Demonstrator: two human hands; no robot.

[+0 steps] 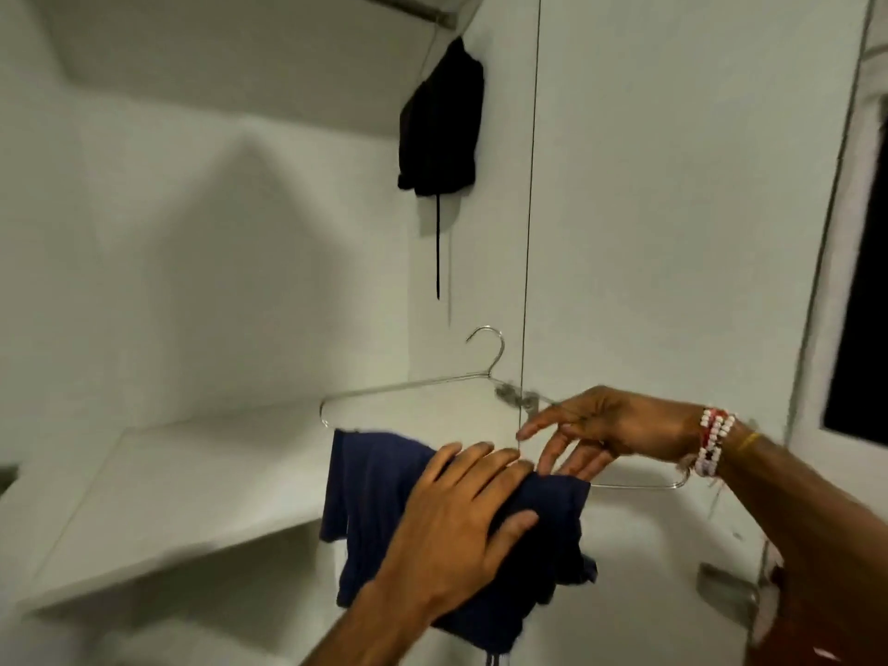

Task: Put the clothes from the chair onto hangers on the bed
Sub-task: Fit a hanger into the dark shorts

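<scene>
Draping the navy garment [370, 492] over the lower bar of the wire hanger [408, 387], we pressed our left hand [456, 516] on it, fingers slightly spread, while our right hand [610, 425] pinched the wire. Next, we judged, the cloth needed evening before going to the bed.

Navy cloth [384, 497], silver hanger [408, 384], black garment [444, 122], white walls [216, 209].

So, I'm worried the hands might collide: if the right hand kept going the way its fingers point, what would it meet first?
The right hand points left at the left hand, whose fingertips rest on the navy garment over the hanger; it would likely meet them first, though depth is unclear.
</scene>
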